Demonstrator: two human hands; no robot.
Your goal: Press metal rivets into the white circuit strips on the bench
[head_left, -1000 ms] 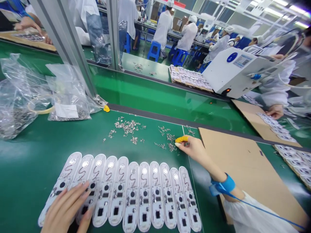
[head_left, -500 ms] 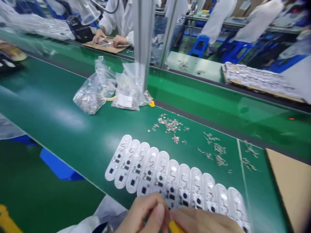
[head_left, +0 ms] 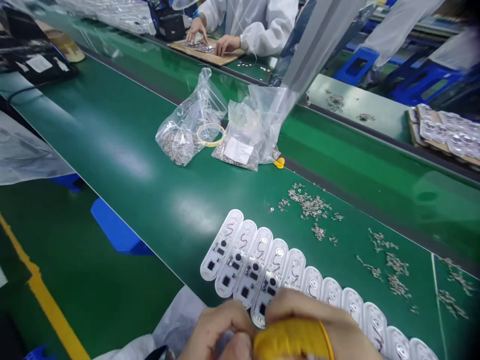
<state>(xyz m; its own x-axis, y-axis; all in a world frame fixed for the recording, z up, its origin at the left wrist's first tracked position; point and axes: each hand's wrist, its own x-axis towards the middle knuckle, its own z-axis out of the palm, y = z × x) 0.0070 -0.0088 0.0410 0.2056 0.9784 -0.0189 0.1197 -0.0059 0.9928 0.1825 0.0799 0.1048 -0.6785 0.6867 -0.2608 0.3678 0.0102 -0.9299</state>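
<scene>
Both my hands meet at the bottom edge, close to the camera. My left hand (head_left: 215, 330) is curled, its thumb and fingers pinched against a yellow finger cot (head_left: 288, 340) worn on my right hand (head_left: 330, 325). My right hand is closed, fingers folded down; whatever is inside it is hidden. Just beyond my hands lies a row of several white oblong circuit boards (head_left: 258, 265) side by side on the green belt (head_left: 123, 150). Small loose metal parts (head_left: 307, 202) are scattered past the boards.
Two clear plastic bags of metal parts (head_left: 187, 130) (head_left: 251, 135), a tape ring (head_left: 210, 134) and a loose yellow finger cot (head_left: 279, 162) lie by an aluminium post (head_left: 318, 35). A co-worker's hands (head_left: 213, 42) rest on cardboard across the belt. A tray of boards (head_left: 446, 132) sits far right.
My right hand left the scattered parts and my left hand left the boards; both came together near the camera. My view swung left.
</scene>
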